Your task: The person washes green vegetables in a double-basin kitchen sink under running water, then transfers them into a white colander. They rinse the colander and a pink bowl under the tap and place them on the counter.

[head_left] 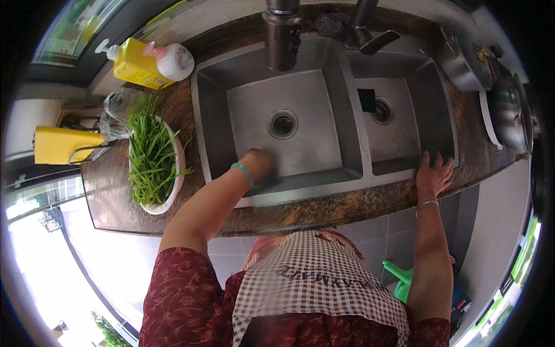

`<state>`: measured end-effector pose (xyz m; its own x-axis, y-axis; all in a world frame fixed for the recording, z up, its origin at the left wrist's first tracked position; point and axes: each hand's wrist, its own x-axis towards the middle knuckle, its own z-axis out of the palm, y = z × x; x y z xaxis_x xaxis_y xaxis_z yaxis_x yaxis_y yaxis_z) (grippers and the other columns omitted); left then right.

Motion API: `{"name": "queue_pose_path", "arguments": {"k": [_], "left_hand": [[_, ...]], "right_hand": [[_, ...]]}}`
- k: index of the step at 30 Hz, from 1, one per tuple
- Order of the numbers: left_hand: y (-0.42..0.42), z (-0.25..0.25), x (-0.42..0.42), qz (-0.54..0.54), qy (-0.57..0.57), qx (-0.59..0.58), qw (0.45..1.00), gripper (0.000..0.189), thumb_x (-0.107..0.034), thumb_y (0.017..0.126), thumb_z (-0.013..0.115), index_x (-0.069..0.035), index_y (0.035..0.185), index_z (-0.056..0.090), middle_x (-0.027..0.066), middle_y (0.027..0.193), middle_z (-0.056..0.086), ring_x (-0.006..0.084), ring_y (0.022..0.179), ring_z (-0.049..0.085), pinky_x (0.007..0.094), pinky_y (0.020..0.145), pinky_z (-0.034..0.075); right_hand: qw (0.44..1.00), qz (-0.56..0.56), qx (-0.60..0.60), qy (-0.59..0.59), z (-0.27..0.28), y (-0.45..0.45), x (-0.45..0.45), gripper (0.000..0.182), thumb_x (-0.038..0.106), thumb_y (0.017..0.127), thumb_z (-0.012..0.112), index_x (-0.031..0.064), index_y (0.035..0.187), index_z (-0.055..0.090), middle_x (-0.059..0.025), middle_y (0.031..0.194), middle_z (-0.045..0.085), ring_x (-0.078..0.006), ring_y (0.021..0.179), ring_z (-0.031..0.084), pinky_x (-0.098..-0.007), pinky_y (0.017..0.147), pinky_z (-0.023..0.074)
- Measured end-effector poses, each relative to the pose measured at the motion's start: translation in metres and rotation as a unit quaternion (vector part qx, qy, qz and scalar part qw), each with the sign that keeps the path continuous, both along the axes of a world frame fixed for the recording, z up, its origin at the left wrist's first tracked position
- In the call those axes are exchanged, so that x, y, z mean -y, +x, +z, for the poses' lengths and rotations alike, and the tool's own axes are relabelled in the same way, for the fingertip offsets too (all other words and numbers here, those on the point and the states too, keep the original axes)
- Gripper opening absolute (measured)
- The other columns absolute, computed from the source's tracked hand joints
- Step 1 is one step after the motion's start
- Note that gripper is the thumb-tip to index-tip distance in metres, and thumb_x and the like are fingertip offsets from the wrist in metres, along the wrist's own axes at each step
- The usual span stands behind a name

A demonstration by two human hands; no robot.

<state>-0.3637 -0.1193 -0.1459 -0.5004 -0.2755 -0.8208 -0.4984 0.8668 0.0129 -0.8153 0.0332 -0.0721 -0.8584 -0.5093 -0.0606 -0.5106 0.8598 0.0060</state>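
My left hand (256,167), a turquoise bangle at its wrist, is over the front left corner of the large steel sink basin (286,95). Its fingers look curled and blurred, and a dark blur beside them hides what, if anything, they hold. My right hand (435,173) rests with fingers spread on the front rim of the smaller basin (392,134), a metal bangle at the wrist. Left of the sink, a white oval bowl (177,173) holds a heap of cut green stalks (151,160).
A dark faucet (282,39) overhangs the large basin. Soap pump bottles, one yellow (138,65) and one white (177,63), stand back left, near a clear plastic bag (116,113) and a yellow box-like item (65,145). Metal pots (511,112) stand at right.
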Motion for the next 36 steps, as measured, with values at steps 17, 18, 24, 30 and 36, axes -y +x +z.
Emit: {"name": "queue_pose_path", "arguments": {"k": [17, 18, 24, 30, 36], "left_hand": [[0.017, -0.025, 0.054, 0.036, -0.075, -0.066, 0.994, 0.018, -0.010, 0.085, 0.061, -0.005, 0.100, 0.071, 0.0155, 0.102, 0.072, 0.0338, 0.094, 0.071, 0.0473, 0.078, 0.057], [0.016, -0.025, 0.057, 0.028, -0.097, -0.078, 0.992, 0.021, -0.013, 0.086, 0.061, -0.006, 0.104, 0.069, 0.0144, 0.104, 0.072, 0.0321, 0.096, 0.071, 0.0452, 0.079, 0.057], [-0.006, -0.027, 0.087, 0.277, -0.219, -0.301, 0.886, 0.020, -0.015, 0.092, 0.056, -0.006, 0.109, 0.061, 0.0183, 0.106, 0.069, 0.0320, 0.092, 0.070, 0.0444, 0.077, 0.056], [-0.023, -0.074, 0.072, 0.710, -0.015, -0.391, 0.585, 0.026, -0.011, 0.088, 0.067, -0.003, 0.110, 0.055, 0.0160, 0.095, 0.067, 0.0255, 0.072, 0.070, 0.0393, 0.069, 0.057], [-0.015, -0.128, 0.064, 0.717, -0.039, -0.408, 0.564, 0.031, -0.010, 0.088, 0.071, -0.004, 0.116, 0.060, 0.0142, 0.089, 0.066, 0.0241, 0.068, 0.069, 0.0382, 0.057, 0.055]], "right_hand": [[0.999, 0.002, -0.027, 0.027, 0.006, 0.003, 0.006, 0.056, 0.054, 0.099, 0.046, 0.0206, 0.145, 0.050, -0.0087, 0.163, 0.019, -0.0311, 0.150, 0.016, -0.0561, 0.120, 0.0165], [0.999, -0.005, -0.023, 0.025, 0.006, 0.004, 0.007, 0.056, 0.054, 0.099, 0.046, 0.0205, 0.145, 0.050, -0.0089, 0.163, 0.019, -0.0315, 0.150, 0.017, -0.0559, 0.120, 0.0167], [1.000, -0.002, -0.018, 0.022, 0.012, 0.008, 0.007, 0.056, 0.054, 0.100, 0.046, 0.0204, 0.144, 0.051, -0.0099, 0.163, 0.020, -0.0327, 0.149, 0.018, -0.0553, 0.120, 0.0174], [0.999, -0.002, -0.027, 0.030, 0.011, 0.006, 0.007, 0.056, 0.054, 0.100, 0.045, 0.0192, 0.144, 0.051, -0.0111, 0.161, 0.023, -0.0327, 0.149, 0.018, -0.0554, 0.119, 0.0185], [0.999, 0.007, -0.023, 0.023, 0.014, 0.008, 0.009, 0.055, 0.052, 0.100, 0.046, 0.0188, 0.144, 0.051, -0.0104, 0.162, 0.023, -0.0320, 0.149, 0.018, -0.0558, 0.119, 0.0202]]}}
